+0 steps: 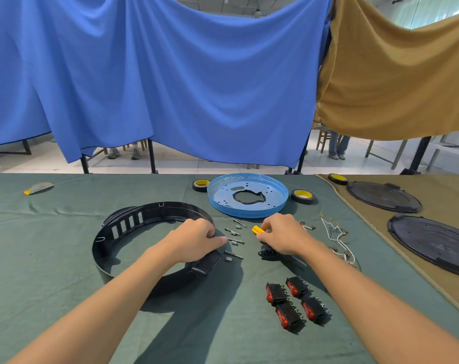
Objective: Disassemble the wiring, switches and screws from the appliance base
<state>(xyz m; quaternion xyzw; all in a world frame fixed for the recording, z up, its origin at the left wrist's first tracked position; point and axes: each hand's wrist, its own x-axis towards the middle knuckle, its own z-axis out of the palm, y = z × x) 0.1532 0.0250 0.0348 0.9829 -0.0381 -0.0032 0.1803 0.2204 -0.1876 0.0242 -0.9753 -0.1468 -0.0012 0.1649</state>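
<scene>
Most of the strip-down looks done. My left hand (197, 240) grips the rim of the black ring base (170, 210), bare on the cloth, with the blue plate (223, 195) behind. Four red switches (296, 300) lie near me, white wires (328, 232) farther right, screws (235, 240) between my hands. My right hand (281, 235) clasps a yellow screwdriver (257, 229) over what may be a socket; little seems left.

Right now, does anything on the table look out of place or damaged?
Nothing stands out. Four switches sit grouped near the front, screws lie beside the black ring, wires off to the right, the screwdriver in the right hand. Nothing looks spilled or broken.
</scene>
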